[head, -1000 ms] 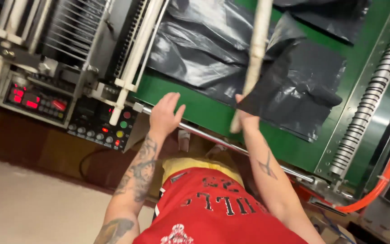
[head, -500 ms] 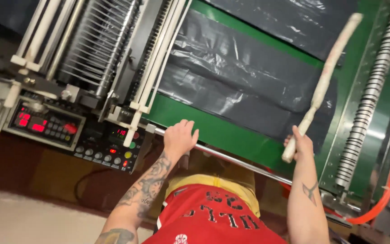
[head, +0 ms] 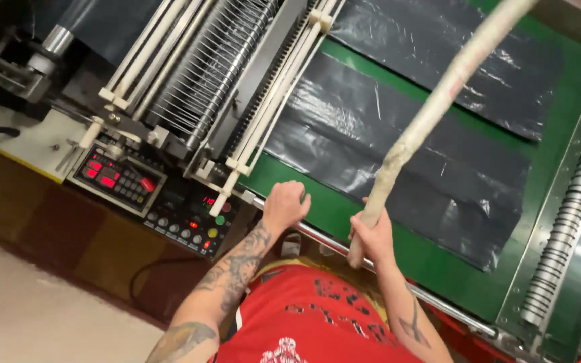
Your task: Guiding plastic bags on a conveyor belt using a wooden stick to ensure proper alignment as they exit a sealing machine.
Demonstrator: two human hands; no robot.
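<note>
My right hand (head: pixel 373 236) grips the lower end of a long pale stick (head: pixel 438 101) that rises up and to the right over the black plastic sheets (head: pixel 398 141) lying on the machine's green belt (head: pixel 438 269). My left hand (head: pixel 285 204) rests with curled fingers on the belt's near edge, beside the metal rail (head: pixel 324 236), holding nothing. Both forearms are tattooed; a red shirt (head: pixel 311 323) fills the bottom.
White roller bars and a comb of thin wires (head: pixel 216 81) stand at the left of the belt. A control panel (head: pixel 163 195) with red displays and round buttons sits below them. A ribbed grey hose (head: pixel 573 222) runs along the right side.
The stick has swung over the black sheets, and my right hand has come closer to the left. My left hand's fingers have curled at the belt edge. The view moved nearer.
</note>
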